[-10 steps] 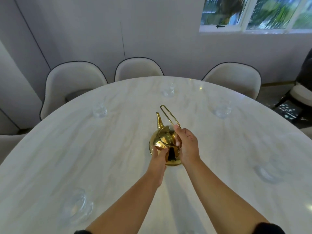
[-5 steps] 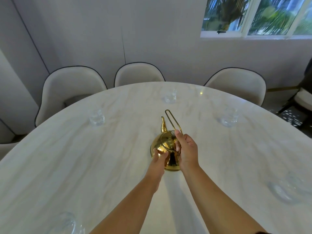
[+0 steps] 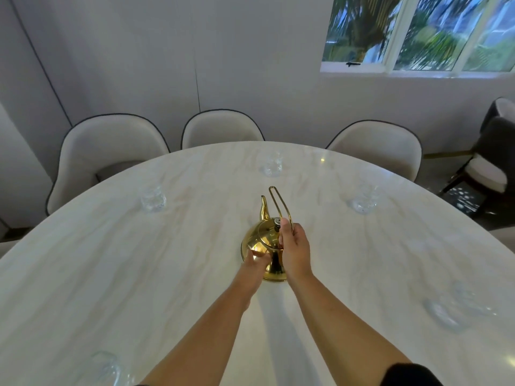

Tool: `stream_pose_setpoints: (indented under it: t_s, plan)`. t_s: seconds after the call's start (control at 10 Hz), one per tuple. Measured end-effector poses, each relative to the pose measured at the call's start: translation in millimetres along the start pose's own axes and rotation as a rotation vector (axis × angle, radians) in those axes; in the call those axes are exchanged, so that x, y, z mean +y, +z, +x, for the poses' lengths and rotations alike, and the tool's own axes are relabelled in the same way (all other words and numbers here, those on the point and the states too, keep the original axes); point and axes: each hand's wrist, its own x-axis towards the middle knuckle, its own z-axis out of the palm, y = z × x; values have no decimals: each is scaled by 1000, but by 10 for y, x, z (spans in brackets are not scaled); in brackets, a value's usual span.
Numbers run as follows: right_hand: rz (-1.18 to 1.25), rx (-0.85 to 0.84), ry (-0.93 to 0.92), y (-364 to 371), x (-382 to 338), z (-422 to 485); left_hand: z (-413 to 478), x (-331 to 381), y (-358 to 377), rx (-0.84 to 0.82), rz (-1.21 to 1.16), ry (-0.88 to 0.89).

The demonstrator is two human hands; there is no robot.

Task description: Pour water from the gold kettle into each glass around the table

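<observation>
A gold kettle (image 3: 263, 240) stands in the middle of the white marble table (image 3: 111, 260), spout pointing away from me and its wire handle raised. My right hand (image 3: 294, 247) grips the base of that handle beside the lid knob. My left hand (image 3: 255, 263) rests against the kettle's near left side. Clear glasses stand around the table: far left glass (image 3: 153, 200), far middle glass (image 3: 273, 165), far right glass (image 3: 365, 200), near right glass (image 3: 451, 310), near left glass (image 3: 107, 366).
Three pale upholstered chairs (image 3: 111, 146) line the table's far edge against a grey wall. A dark chair (image 3: 490, 162) stands at the right, below a window (image 3: 418, 32).
The view has tilted upward, so the near glasses sit lower in the frame. Both hands stay on the kettle, which stays on the table.
</observation>
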Motion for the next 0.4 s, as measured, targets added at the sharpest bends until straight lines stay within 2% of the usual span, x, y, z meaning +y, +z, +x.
stream_pose_setpoints:
  t_s: [0.1,0.2,0.3,0.4]
  plan:
    - [-94,-63,5,-86,-40,-19,-207,57,-19,24,139,-1]
    - [-140,-45,16,-266,-114,-143,-480,124,-95,56,255,17]
    - [-162,-20,-119,-494,-349,-446,-817,188,-144,72,352,18]
    - [-184,-15,-130,-726,-612,-829,-1260,292,-122,78,428,56]
